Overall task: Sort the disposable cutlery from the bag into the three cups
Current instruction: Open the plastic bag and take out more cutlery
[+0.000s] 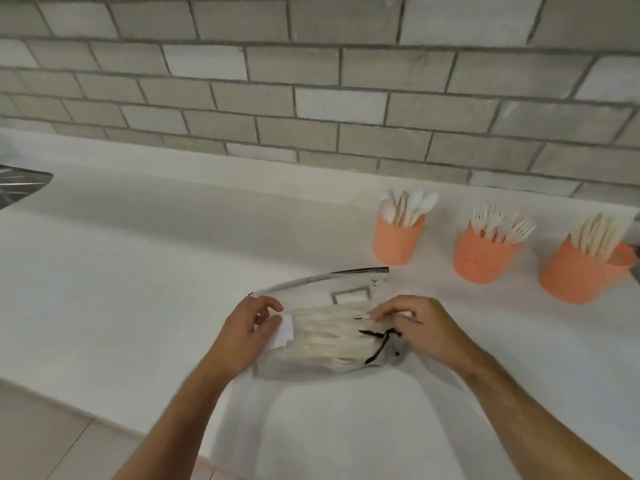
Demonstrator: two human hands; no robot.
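Your two hands hold the bag (322,327) flat on the desk (138,271): left hand (247,327) pinches its left end, right hand (415,323) grips the right. Its long axis runs left-right; the cups (396,242) stand beyond, nearer your right.

Both hands, left hand (250,325) and right hand (420,323), grip a clear bag (332,337) of pale cutlery on the table (138,271); three orange cups (481,258) stand near its back edge.
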